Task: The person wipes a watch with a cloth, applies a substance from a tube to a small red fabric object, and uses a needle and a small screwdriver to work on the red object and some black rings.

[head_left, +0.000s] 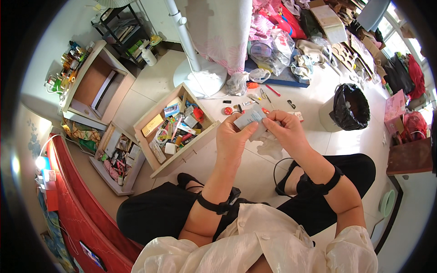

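Between the fingertips of both hands is a small light-blue and white packet (249, 118) with fine print. My left hand (231, 136) pinches its left side, thumb on top. My right hand (287, 129) grips its right edge between thumb and fingers. Just below the hands shows a crumpled whitish piece (271, 149), thin like film or tissue; whether it hangs from my fingers or lies on the floor I cannot tell. To the left of my left hand, a pulled-out wooden drawer (178, 159) sits on the floor, packed with small boxes, pens, tubes and a coiled white cable.
Beyond my hands, loose items lie on the floor, among them a red round thing (228, 110) and a pink pen-like stick (273, 90). A black-lined bin (328, 113) stands at the right. A second filled drawer (133, 182), a wooden cabinet (119, 75) and a red-covered bed (86, 195) are left.
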### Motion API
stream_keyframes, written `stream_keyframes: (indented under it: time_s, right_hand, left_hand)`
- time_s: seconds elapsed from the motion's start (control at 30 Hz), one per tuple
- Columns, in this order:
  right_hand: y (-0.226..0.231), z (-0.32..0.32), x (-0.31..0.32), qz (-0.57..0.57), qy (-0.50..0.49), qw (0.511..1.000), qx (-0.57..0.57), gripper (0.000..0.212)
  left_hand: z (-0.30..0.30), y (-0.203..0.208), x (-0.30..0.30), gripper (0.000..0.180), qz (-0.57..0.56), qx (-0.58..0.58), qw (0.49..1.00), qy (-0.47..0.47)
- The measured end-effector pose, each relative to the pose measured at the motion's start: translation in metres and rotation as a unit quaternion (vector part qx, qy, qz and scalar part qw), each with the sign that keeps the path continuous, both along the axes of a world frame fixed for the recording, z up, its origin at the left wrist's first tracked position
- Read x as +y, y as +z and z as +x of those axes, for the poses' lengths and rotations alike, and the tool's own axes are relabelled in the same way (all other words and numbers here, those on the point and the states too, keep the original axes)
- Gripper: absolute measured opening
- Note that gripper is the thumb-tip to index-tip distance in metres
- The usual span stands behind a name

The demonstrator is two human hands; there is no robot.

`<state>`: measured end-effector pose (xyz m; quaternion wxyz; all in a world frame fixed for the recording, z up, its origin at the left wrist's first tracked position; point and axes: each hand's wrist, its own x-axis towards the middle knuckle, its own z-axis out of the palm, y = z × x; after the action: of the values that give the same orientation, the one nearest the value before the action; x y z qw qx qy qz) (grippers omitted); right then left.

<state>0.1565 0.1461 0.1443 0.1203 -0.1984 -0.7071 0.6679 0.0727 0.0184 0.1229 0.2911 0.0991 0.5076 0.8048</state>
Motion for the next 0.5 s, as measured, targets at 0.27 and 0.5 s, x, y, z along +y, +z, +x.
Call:
stream_keyframes:
  time_s: [0.27, 0.5]
  right_hand:
    - [0.007, 0.003, -0.003, -0.038, 0.005, 0.999, 0.010, 0.012]
    - [0.014, 0.004, 0.002, 0.470, -0.060, 0.863, 0.176, 0.009]
  left_hand:
    - [0.003, 0.007, -0.001, 0.029, 0.015, 0.007, 1.000, -0.008]
    - [-0.003, 0.003, 0.003, 0.060, 0.178, -0.206, 0.952, -0.138]
